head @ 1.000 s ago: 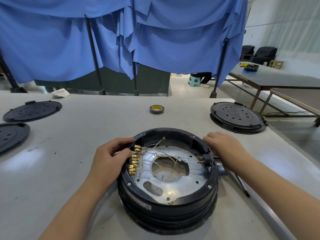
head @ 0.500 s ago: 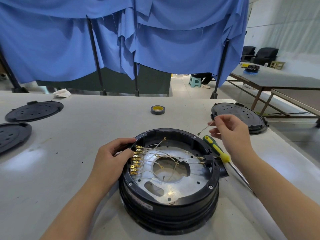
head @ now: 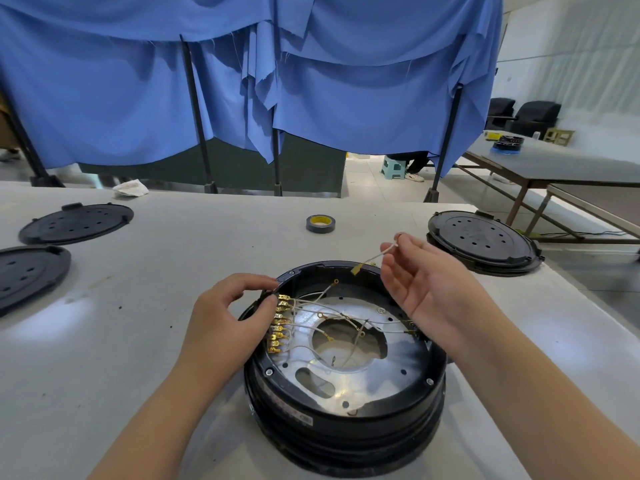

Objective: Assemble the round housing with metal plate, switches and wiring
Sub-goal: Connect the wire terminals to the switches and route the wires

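Observation:
The round black housing (head: 346,420) stands on the white table (head: 156,306) in front of me. A shiny metal plate (head: 374,372) with a round centre hole lies inside it. Thin white wires (head: 332,313) run across the plate to a row of brass terminals (head: 278,327) at the left inner wall. My left hand (head: 225,327) grips the housing's left rim beside those terminals, thumb touching them. My right hand (head: 426,289) hovers palm-up over the right rim and pinches a short white wire (head: 375,256) with a brass terminal at its lower end.
A roll of black tape (head: 320,223) with a yellow core lies behind the housing. Black round lids lie at far right (head: 481,240) and at the left (head: 76,223), (head: 27,271). A crumpled white paper (head: 131,188) sits at the back edge. Blue curtains hang behind.
My right hand has lifted from the housing's right rim, picked up a short wire and turned palm-up. The green-yellow screwdriver seen half a second ago is out of sight. My left hand has barely moved.

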